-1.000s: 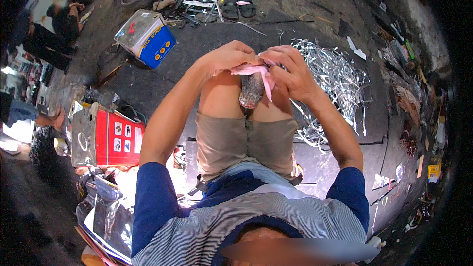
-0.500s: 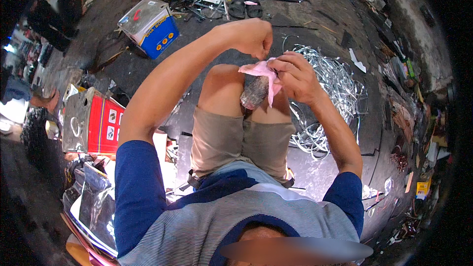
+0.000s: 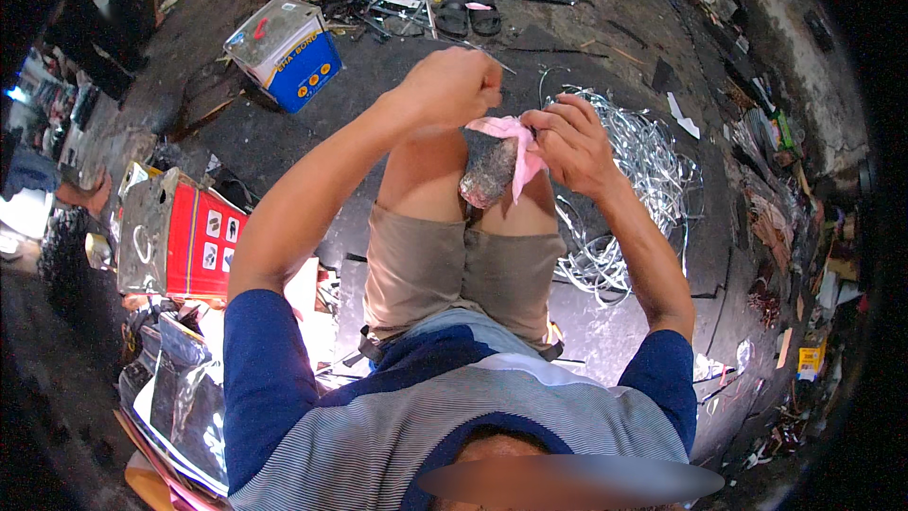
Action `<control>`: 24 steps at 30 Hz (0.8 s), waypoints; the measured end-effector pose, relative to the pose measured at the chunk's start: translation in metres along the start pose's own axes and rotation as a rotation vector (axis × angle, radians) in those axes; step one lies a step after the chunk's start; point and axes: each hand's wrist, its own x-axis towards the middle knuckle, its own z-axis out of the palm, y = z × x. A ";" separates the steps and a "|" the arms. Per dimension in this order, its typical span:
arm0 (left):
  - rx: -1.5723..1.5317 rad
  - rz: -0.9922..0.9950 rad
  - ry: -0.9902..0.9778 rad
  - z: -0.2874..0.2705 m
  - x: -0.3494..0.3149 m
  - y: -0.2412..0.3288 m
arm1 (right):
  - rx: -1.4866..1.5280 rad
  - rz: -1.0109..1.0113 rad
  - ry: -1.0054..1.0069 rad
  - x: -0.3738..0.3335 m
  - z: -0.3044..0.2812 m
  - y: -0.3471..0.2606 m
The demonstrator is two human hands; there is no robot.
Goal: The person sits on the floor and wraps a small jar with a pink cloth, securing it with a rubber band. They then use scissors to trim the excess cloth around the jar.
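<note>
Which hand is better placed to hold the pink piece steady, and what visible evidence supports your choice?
Probably the right hand: its fingers pinch the pink piece's right side, beside the dark, mottled rounded object. The left hand is curled beyond it, seemingly apart.

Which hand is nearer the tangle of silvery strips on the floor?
Right. In view, the right hand is at the left edge of the tangle, gripping the pink piece; the left hand is farther off, left of the pink piece.

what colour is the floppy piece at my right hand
The floppy piece at your right hand is light pink, best seen in the head view.
</note>
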 end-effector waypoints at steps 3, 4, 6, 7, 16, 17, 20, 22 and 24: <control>-0.093 -0.213 -0.049 -0.011 0.000 0.005 | -0.001 0.041 -0.033 0.005 -0.002 0.004; -0.138 -0.243 -0.063 -0.014 0.001 0.005 | 0.012 0.047 -0.034 0.007 -0.003 0.004; -0.538 -0.407 -0.110 -0.004 0.000 0.003 | 0.046 0.051 -0.034 0.016 -0.001 0.002; -0.741 -0.485 -0.133 0.001 0.001 0.003 | 0.046 0.060 -0.039 0.022 -0.001 0.001; -1.077 -0.781 0.127 0.030 -0.011 0.040 | -0.067 0.480 0.044 0.038 -0.007 -0.027; -1.107 -0.758 0.162 0.034 -0.011 0.040 | -0.115 0.526 0.074 0.039 -0.006 -0.030; -1.138 -0.692 0.270 0.046 -0.011 0.042 | -0.238 0.680 0.151 0.040 0.004 -0.040; -1.082 -0.656 0.343 0.055 -0.011 0.044 | -0.295 0.806 0.185 0.041 0.013 -0.049; -0.858 -0.602 0.380 0.067 -0.014 0.042 | -0.339 0.934 0.220 0.044 0.019 -0.062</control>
